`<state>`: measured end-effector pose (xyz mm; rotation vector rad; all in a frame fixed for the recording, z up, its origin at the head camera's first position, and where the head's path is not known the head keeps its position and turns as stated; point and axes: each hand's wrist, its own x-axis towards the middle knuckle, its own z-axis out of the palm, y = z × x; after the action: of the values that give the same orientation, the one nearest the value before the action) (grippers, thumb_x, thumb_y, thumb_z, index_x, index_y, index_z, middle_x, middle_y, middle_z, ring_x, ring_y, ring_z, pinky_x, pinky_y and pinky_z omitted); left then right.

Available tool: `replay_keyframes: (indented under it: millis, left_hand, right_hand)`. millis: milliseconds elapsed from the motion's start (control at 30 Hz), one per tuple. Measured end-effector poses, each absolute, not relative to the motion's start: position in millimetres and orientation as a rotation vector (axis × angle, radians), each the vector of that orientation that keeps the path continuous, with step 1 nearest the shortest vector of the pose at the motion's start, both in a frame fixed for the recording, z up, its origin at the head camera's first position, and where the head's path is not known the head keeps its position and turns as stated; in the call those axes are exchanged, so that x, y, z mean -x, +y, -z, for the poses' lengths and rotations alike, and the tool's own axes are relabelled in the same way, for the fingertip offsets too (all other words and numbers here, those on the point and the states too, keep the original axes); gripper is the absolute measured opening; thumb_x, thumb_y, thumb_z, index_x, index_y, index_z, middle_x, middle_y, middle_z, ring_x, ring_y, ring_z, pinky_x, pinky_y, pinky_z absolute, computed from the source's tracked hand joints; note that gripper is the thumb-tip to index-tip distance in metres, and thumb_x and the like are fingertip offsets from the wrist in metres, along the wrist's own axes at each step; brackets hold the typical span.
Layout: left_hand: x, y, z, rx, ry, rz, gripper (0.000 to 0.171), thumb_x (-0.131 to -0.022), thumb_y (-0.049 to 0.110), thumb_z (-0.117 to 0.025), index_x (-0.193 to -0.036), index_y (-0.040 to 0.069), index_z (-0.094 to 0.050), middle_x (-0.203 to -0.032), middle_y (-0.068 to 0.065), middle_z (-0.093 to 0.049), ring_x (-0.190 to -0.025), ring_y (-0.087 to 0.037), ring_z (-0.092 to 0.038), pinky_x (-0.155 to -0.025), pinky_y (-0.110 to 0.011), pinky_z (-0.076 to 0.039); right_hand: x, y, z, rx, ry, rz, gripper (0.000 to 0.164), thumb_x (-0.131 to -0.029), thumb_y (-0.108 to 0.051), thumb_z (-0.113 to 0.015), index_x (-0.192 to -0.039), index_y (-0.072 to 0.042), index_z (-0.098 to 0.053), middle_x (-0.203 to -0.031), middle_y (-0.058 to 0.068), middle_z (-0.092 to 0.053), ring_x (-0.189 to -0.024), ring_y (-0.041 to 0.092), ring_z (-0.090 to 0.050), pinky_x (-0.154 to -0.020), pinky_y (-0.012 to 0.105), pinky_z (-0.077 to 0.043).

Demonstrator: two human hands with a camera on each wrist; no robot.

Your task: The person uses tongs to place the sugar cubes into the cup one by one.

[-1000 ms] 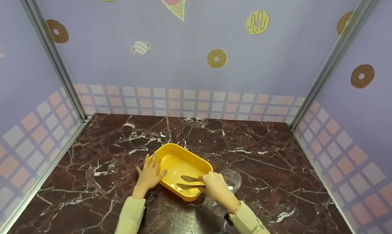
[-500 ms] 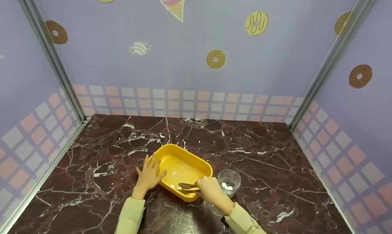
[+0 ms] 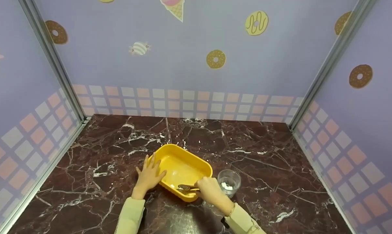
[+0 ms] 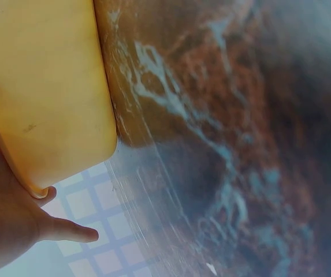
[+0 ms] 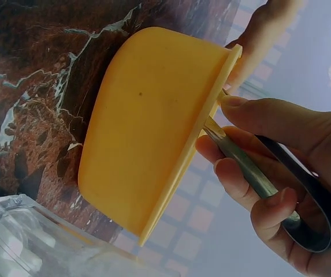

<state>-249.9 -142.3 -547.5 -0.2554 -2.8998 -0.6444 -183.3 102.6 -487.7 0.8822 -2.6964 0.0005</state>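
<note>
A yellow plastic basin (image 3: 183,162) stands on the dark marbled tabletop. My left hand (image 3: 148,175) rests on its left rim with the fingers spread out. My right hand (image 3: 211,190) grips metal tongs (image 5: 249,170), whose perforated heads (image 3: 184,187) reach down into the basin's near right corner. Those heads are close together there, beside a small white piece (image 3: 172,186) on the basin floor. Thumb and fingers wrap the tongs' bent handle in the right wrist view. Just right of the basin stands a clear cup (image 3: 229,182) holding several white pieces (image 3: 226,186).
White crumbs (image 3: 184,143) are scattered on the tabletop (image 3: 264,162) behind the basin. Patterned lilac walls (image 3: 189,71) enclose the table at the back and both sides. The cup is close to my right hand.
My right hand has shifted slightly left and down with the tongs. The tong heads have closed together over a white piece in the basin corner. My left hand has stayed put.
</note>
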Motion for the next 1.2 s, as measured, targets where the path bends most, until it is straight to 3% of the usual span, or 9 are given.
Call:
replay_keyframes:
  millis: [667,833,933,1200]
  left_hand:
    - [251,-142,548,0.259,-2.908,0.635,0.059,-0.086,0.043,-0.049,-0.131,0.005,-0.044,-0.148,-0.013,-0.020,-0.136,-0.039,-0.011,-0.091,-0.077,-0.009]
    - [250,-143,548,0.261,-2.908,0.635,0.059,-0.086,0.043,-0.050,-0.131,0.005,-0.044,-0.148,-0.013,-0.020,-0.136,-0.040,-0.011,-0.091,-0.077,-0.009]
    - [250,-143,548,0.261,-2.902,0.637,0.059,-0.086,0.043,-0.050,-0.131,0.005,-0.045,-0.148,-0.013,-0.021,-0.136,-0.040,-0.011,-0.091,-0.077,-0.009]
    - [250,-143,549,0.272,-2.875,0.649,0.058,-0.085,0.042,-0.051,-0.129,0.004,-0.047,-0.147,-0.014,-0.024,-0.135,-0.040,-0.013,-0.090,-0.078,-0.011]
  right_hand:
    - [187,119,472,-0.846,-2.657,-0.166,0.009,-0.063,-0.018,-0.075,-0.063,-0.017,-0.066,-0.057,-0.003,-0.061,-0.051,0.018,-0.056,-0.043,0.031,-0.041]
    - [185,134,458,-0.791,-2.634,-0.248,0.007,-0.064,-0.017,-0.073,-0.069,-0.018,-0.069,-0.057,-0.002,-0.060,-0.053,0.016,-0.055,-0.044,0.031,-0.041]
    - [182,146,448,-0.749,-2.625,-0.277,0.013,-0.064,-0.018,-0.074,-0.077,-0.019,-0.072,-0.058,-0.002,-0.059,-0.054,0.014,-0.052,-0.044,0.030,-0.039]
    - [171,179,425,-0.627,-2.561,-0.260,0.015,-0.064,-0.019,-0.076,-0.076,-0.017,-0.069,-0.058,-0.004,-0.055,-0.052,0.011,-0.047,-0.043,0.027,-0.039]
